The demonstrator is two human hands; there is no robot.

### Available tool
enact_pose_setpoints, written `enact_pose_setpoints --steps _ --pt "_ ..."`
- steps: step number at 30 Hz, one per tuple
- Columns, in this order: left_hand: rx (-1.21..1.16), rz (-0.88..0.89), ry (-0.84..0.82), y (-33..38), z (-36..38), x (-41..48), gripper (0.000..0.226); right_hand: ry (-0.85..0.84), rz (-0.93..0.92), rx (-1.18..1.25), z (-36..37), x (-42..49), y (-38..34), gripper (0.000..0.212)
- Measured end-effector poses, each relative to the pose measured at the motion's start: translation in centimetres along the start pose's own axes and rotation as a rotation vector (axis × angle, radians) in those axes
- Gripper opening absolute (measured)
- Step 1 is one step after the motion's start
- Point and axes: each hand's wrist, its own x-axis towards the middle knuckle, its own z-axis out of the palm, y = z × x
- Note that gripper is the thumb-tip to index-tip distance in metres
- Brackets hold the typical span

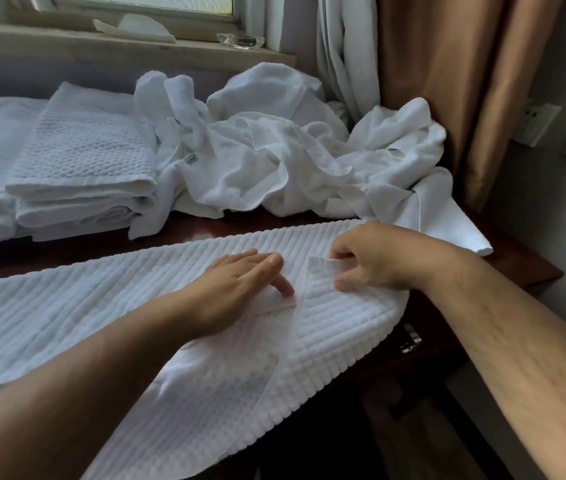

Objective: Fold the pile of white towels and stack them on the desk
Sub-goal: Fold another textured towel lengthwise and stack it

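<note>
L hand flat on towel; R hand pinches (corner).

A ribbed white towel lies spread across the dark wooden table, its near edge hanging over the front. At the centre, the left hand rests flat on it with straight fingers, the forefinger tip on a small turned-up corner. Just beside it, toward 3 o'clock, the right hand pinches another folded corner of the same towel. A crumpled pile of towels sits at 12 o'clock, a stack of folded towels at 10 o'clock, and a brown curtain hangs at 1 o'clock.
</note>
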Motion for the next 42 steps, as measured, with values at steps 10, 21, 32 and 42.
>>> enact_pose_setpoints --steps 10,21,32,42 --pt "-0.111 -0.070 -0.039 0.6 -1.4 0.5 0.056 0.161 0.016 0.918 0.8 0.8 2.2 0.024" --pt "-0.053 -0.255 -0.073 2.9 -2.9 1.9 0.031 0.485 0.282 0.742 2.5 3.1 3.4 0.049" --pt "-0.006 -0.411 -0.078 3.3 -3.9 3.3 0.032 0.509 0.317 0.632 2.6 3.4 3.4 0.045" --pt "0.692 -0.276 -0.114 3.2 -4.6 8.8 0.042 0.557 0.493 0.450 3.1 3.8 4.1 0.039"
